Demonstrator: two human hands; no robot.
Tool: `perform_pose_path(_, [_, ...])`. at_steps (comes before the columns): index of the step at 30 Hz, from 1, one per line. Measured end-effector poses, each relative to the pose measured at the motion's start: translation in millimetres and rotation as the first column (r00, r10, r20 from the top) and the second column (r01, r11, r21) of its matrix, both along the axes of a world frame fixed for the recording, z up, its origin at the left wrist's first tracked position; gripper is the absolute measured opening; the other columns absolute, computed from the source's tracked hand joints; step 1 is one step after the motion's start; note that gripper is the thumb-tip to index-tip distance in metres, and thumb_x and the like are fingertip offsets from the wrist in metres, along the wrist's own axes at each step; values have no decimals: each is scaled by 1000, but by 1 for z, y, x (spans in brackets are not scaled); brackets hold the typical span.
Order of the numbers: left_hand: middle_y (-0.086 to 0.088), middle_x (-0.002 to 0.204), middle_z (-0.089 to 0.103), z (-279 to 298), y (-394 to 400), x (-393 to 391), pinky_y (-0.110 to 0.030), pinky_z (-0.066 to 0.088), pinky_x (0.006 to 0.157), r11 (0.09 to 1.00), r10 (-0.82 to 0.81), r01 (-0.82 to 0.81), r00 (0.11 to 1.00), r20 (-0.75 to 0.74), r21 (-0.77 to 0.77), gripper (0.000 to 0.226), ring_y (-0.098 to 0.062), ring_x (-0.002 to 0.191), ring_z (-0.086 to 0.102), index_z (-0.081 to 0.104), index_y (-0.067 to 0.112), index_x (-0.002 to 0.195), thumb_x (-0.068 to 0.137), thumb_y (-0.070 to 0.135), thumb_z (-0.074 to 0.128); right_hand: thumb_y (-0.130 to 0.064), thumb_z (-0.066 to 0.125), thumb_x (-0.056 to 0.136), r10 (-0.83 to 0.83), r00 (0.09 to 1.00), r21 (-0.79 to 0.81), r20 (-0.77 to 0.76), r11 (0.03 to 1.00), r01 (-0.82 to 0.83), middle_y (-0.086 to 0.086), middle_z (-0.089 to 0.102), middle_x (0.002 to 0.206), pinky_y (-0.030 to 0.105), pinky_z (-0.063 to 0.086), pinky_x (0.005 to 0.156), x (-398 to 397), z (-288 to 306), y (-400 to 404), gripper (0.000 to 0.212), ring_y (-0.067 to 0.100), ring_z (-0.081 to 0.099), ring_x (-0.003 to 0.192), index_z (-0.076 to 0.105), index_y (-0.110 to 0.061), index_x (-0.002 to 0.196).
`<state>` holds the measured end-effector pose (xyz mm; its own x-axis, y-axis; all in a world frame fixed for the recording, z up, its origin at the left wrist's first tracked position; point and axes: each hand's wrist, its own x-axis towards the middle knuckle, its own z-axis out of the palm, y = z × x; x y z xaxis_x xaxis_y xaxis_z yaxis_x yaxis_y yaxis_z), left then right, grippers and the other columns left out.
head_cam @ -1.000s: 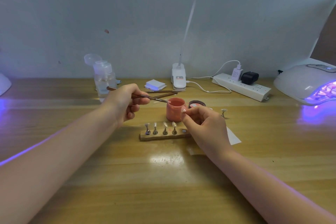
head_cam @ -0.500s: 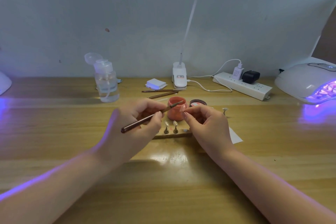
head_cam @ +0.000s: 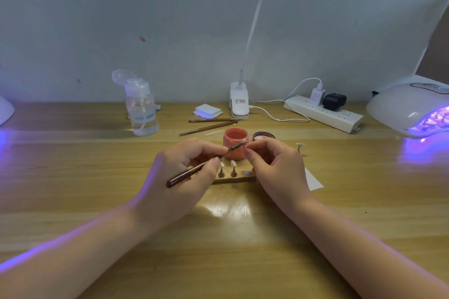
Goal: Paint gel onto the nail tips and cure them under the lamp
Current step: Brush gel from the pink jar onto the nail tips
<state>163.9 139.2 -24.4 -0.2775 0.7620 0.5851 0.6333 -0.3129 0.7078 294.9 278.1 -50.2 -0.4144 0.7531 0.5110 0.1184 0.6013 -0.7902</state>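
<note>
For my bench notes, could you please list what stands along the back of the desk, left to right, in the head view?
Clear pump bottle → white pad stack → clip lamp base → power strip → curing lamp.

Coral-pink gel pot (head_cam: 235, 139), dark brown brush (head_cam: 194, 170), white power strip (head_cam: 323, 113), violet-glowing white lamp (head_cam: 410, 107), tan wooden table (head_cam: 73, 177).

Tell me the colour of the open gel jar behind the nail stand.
Coral pink, jar and gel alike; the head view, the only one, shows it.

nail-art workstation: wooden desk (head_cam: 73, 201) against a plain wall, uv curing lamp (head_cam: 410, 107), clip-on desk light (head_cam: 239, 102), power strip (head_cam: 323, 113), gel pot (head_cam: 235, 139).
</note>
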Motion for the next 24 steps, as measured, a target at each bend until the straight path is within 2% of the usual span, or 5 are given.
perform_pose_path(5, [9,84,70,2,-5,2,-17,48,70,998,-11,10,1000,19,65,23,-11,81,66,70,20,93,81,30,54,-16,71,85,4,1000,-6,9,1000,-4,-5,69,76,39,52,69,1,1,-1,4,16,62,71,74,-15,88])
perform_pose_path(11, [16,80,67,-1,-2,1,-14,44,67,1000,9,-9,999,-41,13,17,-8,77,62,72,18,95,84,21,59,-14,71,85,8,1000,-1,20,1000,-8,-9,69,76,36,52,69,1,1,-2,5,10,62,69,74,-16,89])
perform_pose_path(15, [3,81,69,0,-5,0,-16,45,64,998,-18,14,997,75,58,21,-11,74,62,69,23,92,82,32,53,-18,70,86,26,1000,-35,4,999,-26,-6,69,77,43,54,70,1,2,-2,6,14,64,71,74,-16,91])
perform_pose_path(19, [-7,84,70,-2,-2,2,-29,50,65,1000,-14,11,992,124,25,16,-19,77,64,70,24,98,86,23,58,-16,70,86,53,999,-45,-3,998,-53,-4,70,79,46,55,69,0,2,-2,8,18,66,72,74,-15,93])
perform_pose_path(24, [-3,83,71,-3,-5,1,-18,48,69,997,-73,64,969,237,45,23,-13,79,65,71,22,89,79,34,54,-16,70,86,59,997,-91,-47,994,-63,-3,70,78,47,55,70,0,1,-1,5,18,66,70,73,-17,91])
